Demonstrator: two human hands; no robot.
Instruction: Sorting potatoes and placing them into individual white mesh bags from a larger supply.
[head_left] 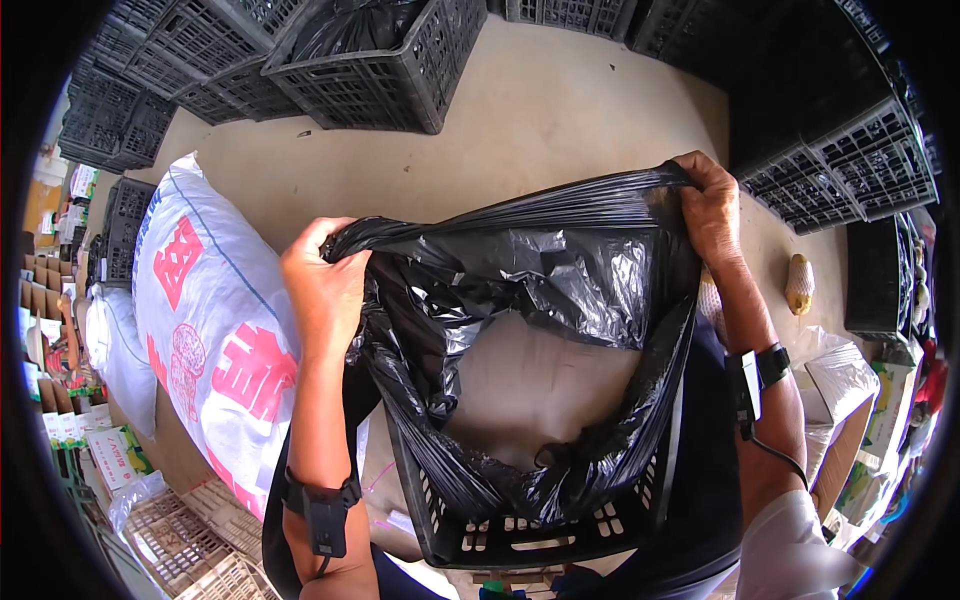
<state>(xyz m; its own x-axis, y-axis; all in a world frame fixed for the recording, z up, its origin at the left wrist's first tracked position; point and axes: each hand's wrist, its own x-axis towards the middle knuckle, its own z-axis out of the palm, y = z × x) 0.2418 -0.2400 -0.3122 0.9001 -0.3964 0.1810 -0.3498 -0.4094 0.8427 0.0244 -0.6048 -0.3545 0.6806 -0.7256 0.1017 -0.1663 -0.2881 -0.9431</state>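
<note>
A black plastic bag (560, 262) is stretched between my two hands, its far edge pulled up and taut. My left hand (325, 285) is closed on the bag's left rim. On the far right, my right hand (712, 210) grips the gathered corner. Beneath the bag is a black slatted crate (540, 548), and the near part of the bag lies bunched over its near wall. A smooth tan-brown surface shows in the middle of the opening; I cannot tell what it is.
A large white woven sack (215, 330) with red print leans at the left. Black crates (375, 85) stand along the back, one with black plastic in it, and more crates (840, 170) are stacked at right. A netted yellowish object (799, 285) lies on the floor at right.
</note>
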